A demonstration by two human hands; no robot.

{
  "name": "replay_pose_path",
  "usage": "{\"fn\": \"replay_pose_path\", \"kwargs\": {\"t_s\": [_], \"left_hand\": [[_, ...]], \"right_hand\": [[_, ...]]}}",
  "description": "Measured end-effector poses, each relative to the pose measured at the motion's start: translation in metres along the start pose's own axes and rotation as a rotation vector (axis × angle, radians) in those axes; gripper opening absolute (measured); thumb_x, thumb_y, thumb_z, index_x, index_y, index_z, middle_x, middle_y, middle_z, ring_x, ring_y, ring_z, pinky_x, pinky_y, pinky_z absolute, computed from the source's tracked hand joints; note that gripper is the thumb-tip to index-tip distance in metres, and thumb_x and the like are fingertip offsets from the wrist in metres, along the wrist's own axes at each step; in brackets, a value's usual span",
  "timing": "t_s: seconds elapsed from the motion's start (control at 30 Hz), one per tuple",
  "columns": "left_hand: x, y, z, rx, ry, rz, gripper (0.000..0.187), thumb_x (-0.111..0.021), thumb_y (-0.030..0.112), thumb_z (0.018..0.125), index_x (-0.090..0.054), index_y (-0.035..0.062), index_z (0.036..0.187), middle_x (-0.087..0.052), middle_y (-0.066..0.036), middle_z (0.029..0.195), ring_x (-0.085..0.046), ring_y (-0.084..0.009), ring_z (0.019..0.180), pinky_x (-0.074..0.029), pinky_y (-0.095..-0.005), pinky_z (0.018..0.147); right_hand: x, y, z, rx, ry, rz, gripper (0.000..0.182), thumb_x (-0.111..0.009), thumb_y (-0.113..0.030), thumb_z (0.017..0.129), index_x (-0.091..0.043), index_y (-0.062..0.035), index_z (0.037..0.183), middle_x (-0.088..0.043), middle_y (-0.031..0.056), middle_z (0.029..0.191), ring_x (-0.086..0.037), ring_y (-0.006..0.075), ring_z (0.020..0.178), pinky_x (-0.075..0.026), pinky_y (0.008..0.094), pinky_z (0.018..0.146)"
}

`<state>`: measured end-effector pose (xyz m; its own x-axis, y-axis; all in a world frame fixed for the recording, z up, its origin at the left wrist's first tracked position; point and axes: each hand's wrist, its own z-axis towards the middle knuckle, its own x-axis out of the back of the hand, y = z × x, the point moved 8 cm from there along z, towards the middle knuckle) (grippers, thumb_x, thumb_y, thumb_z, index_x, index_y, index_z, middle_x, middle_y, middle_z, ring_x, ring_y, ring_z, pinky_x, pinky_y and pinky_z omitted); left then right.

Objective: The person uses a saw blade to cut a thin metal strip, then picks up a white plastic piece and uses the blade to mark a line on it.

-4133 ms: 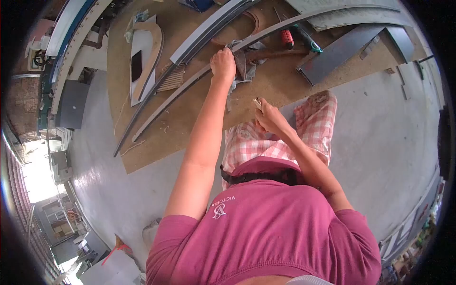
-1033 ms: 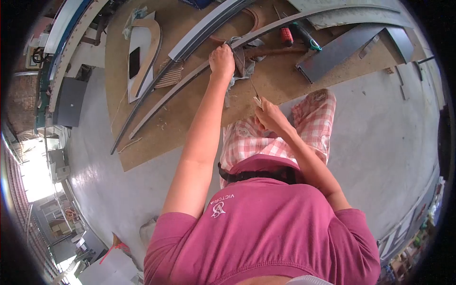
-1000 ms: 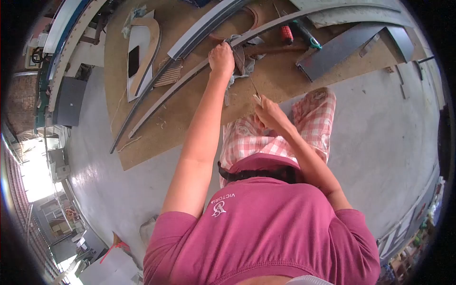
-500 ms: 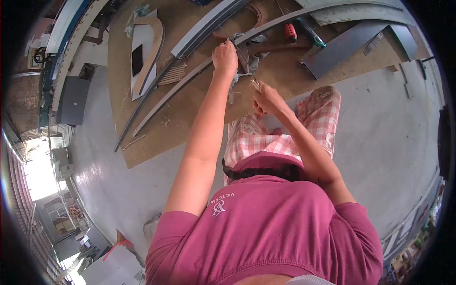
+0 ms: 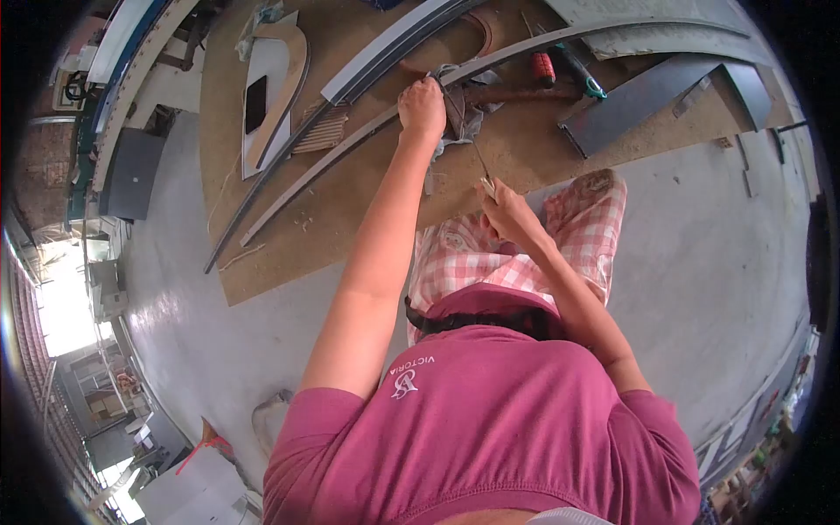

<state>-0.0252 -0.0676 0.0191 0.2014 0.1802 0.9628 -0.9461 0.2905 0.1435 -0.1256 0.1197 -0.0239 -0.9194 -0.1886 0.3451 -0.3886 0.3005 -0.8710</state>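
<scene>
My left hand [image 5: 423, 109] is closed on a long curved grey strip [image 5: 350, 144], near the middle of its length. What lies under the fingers is hidden. Below and to the right, my right hand [image 5: 510, 213] is wrapped round a thin-bladed tool [image 5: 482, 161] with a pale handle. Its narrow dark blade points up towards the strip, and the exact kind is too small to make out. Crumpled plastic film [image 5: 470, 129] lies just right of my left hand. A rusty brown metal piece [image 5: 516, 94] sits beyond it.
A brown board [image 5: 289, 267] on the floor carries these things. Beside the strip lies a wider grey curved profile [image 5: 394, 48]. Farther right are a red-handled tool [image 5: 543, 68], green-tipped pliers [image 5: 593, 86] and a dark angled panel [image 5: 626, 101]. A phone [image 5: 255, 105] rests at left.
My right hand has drawn down and slightly right with the tool, away from the strip, so more blade shows. My left hand keeps its hold. The view has shifted slightly.
</scene>
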Motion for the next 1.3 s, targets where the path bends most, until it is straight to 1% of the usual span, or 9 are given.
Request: {"fn": "replay_pose_path", "kwargs": {"t_s": [0.23,0.3,0.33,0.47,0.5,0.57,0.7,0.77,1.3], "left_hand": [[0.003,0.000,-0.002,-0.023,0.007,0.005,0.017,-0.060,0.018,0.083,-0.059,0.0016,0.086,-0.064,-0.019,0.086,-0.063,-0.0343,0.085,-0.050,-0.0423,0.076],[0.002,-0.002,0.002,0.005,0.001,-0.017,0.017,-0.060,0.018,0.083,-0.059,0.0014,0.086,-0.064,-0.019,0.086,-0.063,-0.0346,0.085,-0.049,-0.0424,0.075],[0.001,-0.001,0.001,0.004,0.003,-0.013,0.017,-0.060,0.018,0.083,-0.059,0.0011,0.086,-0.064,-0.019,0.087,-0.063,-0.0345,0.086,-0.049,-0.0426,0.076],[0.002,0.001,-0.002,0.018,-0.058,-0.028,0.018,-0.060,0.018,0.083,-0.059,0.0008,0.087,-0.063,-0.019,0.089,-0.062,-0.0340,0.088,-0.049,-0.0432,0.077],[0.001,0.001,-0.001,0.012,-0.052,-0.025,0.018,-0.060,0.018,0.083,-0.059,0.0008,0.087,-0.063,-0.019,0.089,-0.062,-0.0340,0.088,-0.049,-0.0432,0.077],[0.005,0.004,-0.003,-0.042,0.007,0.060,0.018,-0.045,0.011,0.087,-0.062,0.0046,0.084,-0.066,-0.015,0.086,-0.065,-0.0292,0.085,-0.051,-0.0390,0.076],[0.001,0.001,-0.001,0.016,-0.016,0.036,0.019,-0.045,0.011,0.087,-0.062,0.0050,0.084,-0.065,-0.015,0.086,-0.064,-0.0298,0.085,-0.050,-0.0391,0.076],[-0.001,0.000,-0.001,-0.022,0.019,-0.027,0.016,-0.060,0.018,0.083,-0.058,0.0013,0.083,-0.064,-0.018,0.085,-0.062,-0.0354,0.084,-0.049,-0.0437,0.074],[0.003,-0.001,0.001,-0.027,0.044,-0.025,0.016,-0.060,0.016,0.082,-0.059,0.0003,0.082,-0.064,-0.020,0.082,-0.063,-0.0352,0.084,-0.049,-0.0444,0.073]], "right_hand": [[-0.003,0.000,0.022,-0.047,-0.031,0.125,0.032,-0.037,-0.028,0.095,-0.047,0.0020,0.093,-0.059,0.0134,0.058,-0.060,0.0235,0.048,-0.047,0.0364,0.044],[-0.004,0.009,0.007,-0.102,-0.040,0.011,0.025,-0.040,-0.021,0.093,-0.047,-0.0027,0.109,-0.056,0.0075,0.059,-0.054,0.0148,0.043,-0.043,0.0300,0.039],[-0.003,0.003,-0.007,-0.073,-0.035,0.053,0.030,-0.039,-0.027,0.095,-0.046,0.0016,0.090,-0.058,0.0137,0.057,-0.059,0.0234,0.047,-0.045,0.0372,0.045],[-0.003,0.005,0.016,-0.052,-0.042,0.026,0.029,-0.040,-0.026,0.094,-0.046,0.0023,0.089,-0.058,0.0136,0.056,-0.059,0.0268,0.048,-0.044,0.0386,0.047],[0.001,0.001,0.016,-0.046,-0.037,0.029,0.029,-0.040,-0.026,0.094,-0.046,0.0023,0.089,-0.058,0.0136,0.056,-0.059,0.0268,0.048,-0.044,0.0386,0.047],[0.004,-0.008,0.015,-0.017,-0.045,0.010,0.027,-0.039,-0.024,0.093,-0.045,0.0019,0.087,-0.057,0.0134,0.053,-0.060,0.0269,0.049,-0.045,0.0393,0.048],[0.000,0.010,0.001,0.151,0.062,-0.067,0.024,-0.038,-0.021,0.092,-0.044,0.0018,0.086,-0.057,0.0136,0.054,-0.060,0.0254,0.048,-0.045,0.0381,0.046],[-0.001,0.005,0.001,-0.061,-0.046,0.035,0.023,-0.038,-0.020,0.093,-0.044,0.0018,0.088,-0.058,0.0149,0.058,-0.060,0.0248,0.047,-0.046,0.0376,0.046],[0.001,0.001,0.007,-0.041,-0.039,0.068,0.031,-0.039,-0.028,0.095,-0.047,0.0015,0.088,-0.059,0.0144,0.057,-0.060,0.0255,0.049,-0.047,0.0381,0.047]]}}
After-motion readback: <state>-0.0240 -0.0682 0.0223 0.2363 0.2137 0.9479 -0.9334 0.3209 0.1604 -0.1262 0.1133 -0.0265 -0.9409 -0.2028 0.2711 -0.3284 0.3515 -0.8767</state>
